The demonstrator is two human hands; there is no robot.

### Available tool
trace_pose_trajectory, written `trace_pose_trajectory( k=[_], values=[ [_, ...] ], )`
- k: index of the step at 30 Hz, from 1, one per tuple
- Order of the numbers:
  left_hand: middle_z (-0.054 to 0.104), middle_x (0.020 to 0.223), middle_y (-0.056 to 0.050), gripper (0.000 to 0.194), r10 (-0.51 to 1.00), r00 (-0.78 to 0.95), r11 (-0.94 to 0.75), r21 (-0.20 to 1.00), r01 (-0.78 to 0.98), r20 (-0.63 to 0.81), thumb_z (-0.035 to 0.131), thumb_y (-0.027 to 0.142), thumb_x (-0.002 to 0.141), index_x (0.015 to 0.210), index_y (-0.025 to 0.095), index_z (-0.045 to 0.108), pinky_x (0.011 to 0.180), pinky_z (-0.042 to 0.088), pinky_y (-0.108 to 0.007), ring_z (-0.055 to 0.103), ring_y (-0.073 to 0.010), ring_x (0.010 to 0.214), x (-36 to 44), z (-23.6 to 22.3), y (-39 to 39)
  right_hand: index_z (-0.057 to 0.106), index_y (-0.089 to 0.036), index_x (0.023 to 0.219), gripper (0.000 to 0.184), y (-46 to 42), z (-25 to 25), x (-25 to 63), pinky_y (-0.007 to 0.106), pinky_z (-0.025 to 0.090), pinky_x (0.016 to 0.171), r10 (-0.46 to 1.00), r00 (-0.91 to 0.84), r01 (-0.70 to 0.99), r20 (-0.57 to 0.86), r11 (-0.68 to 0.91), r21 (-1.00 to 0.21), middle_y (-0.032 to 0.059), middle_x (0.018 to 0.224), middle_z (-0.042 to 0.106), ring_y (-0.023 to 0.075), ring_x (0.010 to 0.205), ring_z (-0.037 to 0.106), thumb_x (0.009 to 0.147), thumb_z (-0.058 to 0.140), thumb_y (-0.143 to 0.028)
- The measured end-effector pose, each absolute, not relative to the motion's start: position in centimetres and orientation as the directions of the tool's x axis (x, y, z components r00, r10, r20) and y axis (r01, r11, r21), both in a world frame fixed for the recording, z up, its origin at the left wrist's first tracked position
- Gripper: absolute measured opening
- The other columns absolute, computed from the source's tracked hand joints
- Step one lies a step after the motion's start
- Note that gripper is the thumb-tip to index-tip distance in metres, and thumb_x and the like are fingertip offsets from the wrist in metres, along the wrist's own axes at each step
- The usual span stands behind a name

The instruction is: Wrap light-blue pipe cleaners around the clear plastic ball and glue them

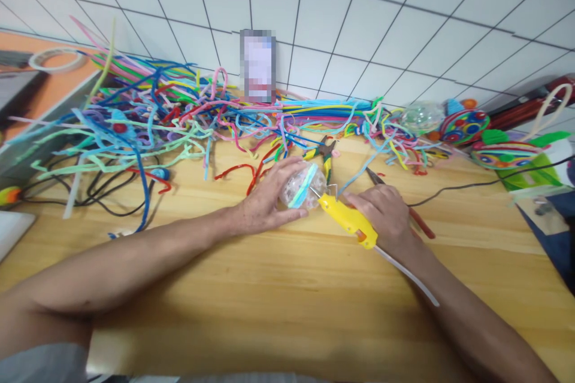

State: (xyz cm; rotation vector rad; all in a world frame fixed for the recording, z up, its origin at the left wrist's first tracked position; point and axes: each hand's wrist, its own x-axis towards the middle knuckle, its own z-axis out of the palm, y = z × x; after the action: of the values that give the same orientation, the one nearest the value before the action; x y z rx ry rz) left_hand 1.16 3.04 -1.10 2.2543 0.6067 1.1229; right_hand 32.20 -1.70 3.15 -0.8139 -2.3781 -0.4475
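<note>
My left hand (269, 200) is closed around the side of a clear, rounded plastic piece (293, 182) with blue and yellow-green pipe cleaner strips (305, 184) laid across it. In my right hand (384, 212) is a yellow hot glue gun (348, 218), its metal nozzle against or very near the strips. A whitish glue stick (411, 278) sticks out of the gun's back end. A light blue pipe cleaner (366, 164) lies just beyond the gun. Behind the plastic piece are pliers with yellow and dark green handles (327, 152).
A tangled heap of colourful pipe cleaners (179, 114) runs along the tiled wall. A phone (257, 66) stands against it. Red-handled pliers (421, 222) lie beside my right wrist. Decorated pieces (465, 127) and a black cord (476, 184) are at right; a tape roll (56, 60) is far left.
</note>
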Motion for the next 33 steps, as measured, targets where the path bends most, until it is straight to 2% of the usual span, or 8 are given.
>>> trace_pose_trajectory(
  k=[5, 10, 14, 18, 23, 27, 33],
  values=[
    [0.045, 0.169, -0.019, 0.093, 0.606, 0.557, -0.748, 0.646, 0.156, 0.567, 0.083, 0.043, 0.097, 0.171, 0.034, 0.029, 0.131, 0.044, -0.068, 0.043, -0.0401, 0.163, 1.18, -1.03, 3.00, 0.066, -0.022, 0.144, 0.037, -1.71, 2.68, 32.47, 0.041, 0.045, 0.080, 0.480, -0.622, 0.661, 0.619, 0.746, 0.086, 0.0061, 0.088, 0.075, 0.0241, 0.082, 0.063, 0.109, 0.055, -0.028],
    [0.045, 0.169, -0.019, 0.092, 0.594, 0.566, -0.754, 0.640, 0.144, 0.572, 0.083, 0.044, 0.097, 0.171, 0.034, 0.029, 0.130, 0.044, -0.069, 0.041, -0.0410, 0.164, 1.19, -1.09, 3.09, 0.067, -0.021, 0.143, 0.036, -1.68, 2.44, 32.49, 0.041, 0.045, 0.080, 0.481, -0.616, 0.652, 0.624, 0.756, 0.060, 0.0069, 0.090, 0.076, 0.0246, 0.083, 0.064, 0.109, 0.056, -0.030],
    [0.045, 0.169, -0.019, 0.093, 0.592, 0.573, -0.756, 0.637, 0.151, 0.567, 0.082, 0.044, 0.097, 0.172, 0.035, 0.028, 0.131, 0.044, -0.069, 0.040, -0.0396, 0.165, 1.19, -1.07, 3.11, 0.068, -0.019, 0.139, 0.035, -1.64, 2.53, 32.32, 0.041, 0.046, 0.080, 0.476, -0.611, 0.658, 0.632, 0.750, 0.070, 0.0069, 0.088, 0.075, 0.0240, 0.083, 0.063, 0.113, 0.049, -0.032],
    [0.044, 0.168, -0.020, 0.093, 0.599, 0.568, -0.754, 0.637, 0.161, 0.565, 0.082, 0.044, 0.097, 0.172, 0.033, 0.027, 0.130, 0.045, -0.069, 0.041, -0.0406, 0.163, 1.23, -1.13, 3.04, 0.071, -0.016, 0.138, 0.044, -1.56, 2.52, 32.38, 0.042, 0.047, 0.079, 0.458, -0.595, 0.643, 0.660, 0.765, 0.049, 0.0086, 0.091, 0.076, 0.0248, 0.083, 0.065, 0.115, 0.043, -0.040],
    [0.044, 0.169, -0.019, 0.093, 0.612, 0.555, -0.745, 0.646, 0.166, 0.564, 0.082, 0.046, 0.097, 0.171, 0.035, 0.027, 0.130, 0.045, -0.069, 0.042, -0.0408, 0.163, 1.29, -1.22, 3.01, 0.073, -0.015, 0.132, 0.036, -1.61, 2.69, 32.32, 0.041, 0.048, 0.077, 0.482, -0.587, 0.658, 0.650, 0.752, 0.035, 0.0083, 0.089, 0.076, 0.0246, 0.082, 0.066, 0.113, 0.049, -0.034],
    [0.046, 0.168, -0.018, 0.092, 0.607, 0.552, -0.751, 0.640, 0.162, 0.572, 0.081, 0.047, 0.097, 0.171, 0.035, 0.028, 0.130, 0.046, -0.068, 0.043, -0.0393, 0.163, 1.33, -1.26, 3.01, 0.073, -0.014, 0.130, 0.039, -1.86, 2.87, 31.96, 0.041, 0.047, 0.078, 0.478, -0.600, 0.646, 0.641, 0.762, 0.037, 0.0091, 0.089, 0.076, 0.0243, 0.082, 0.065, 0.116, 0.045, -0.037],
    [0.045, 0.169, -0.019, 0.093, 0.610, 0.542, -0.749, 0.644, 0.154, 0.579, 0.084, 0.045, 0.096, 0.171, 0.033, 0.030, 0.130, 0.045, -0.068, 0.043, -0.0414, 0.162, 1.36, -1.39, 3.03, 0.072, -0.014, 0.128, 0.031, -2.06, 2.94, 31.84, 0.039, 0.046, 0.079, 0.481, -0.614, 0.650, 0.626, 0.758, 0.055, 0.0085, 0.087, 0.076, 0.0237, 0.081, 0.065, 0.113, 0.051, -0.030]
  ],
)
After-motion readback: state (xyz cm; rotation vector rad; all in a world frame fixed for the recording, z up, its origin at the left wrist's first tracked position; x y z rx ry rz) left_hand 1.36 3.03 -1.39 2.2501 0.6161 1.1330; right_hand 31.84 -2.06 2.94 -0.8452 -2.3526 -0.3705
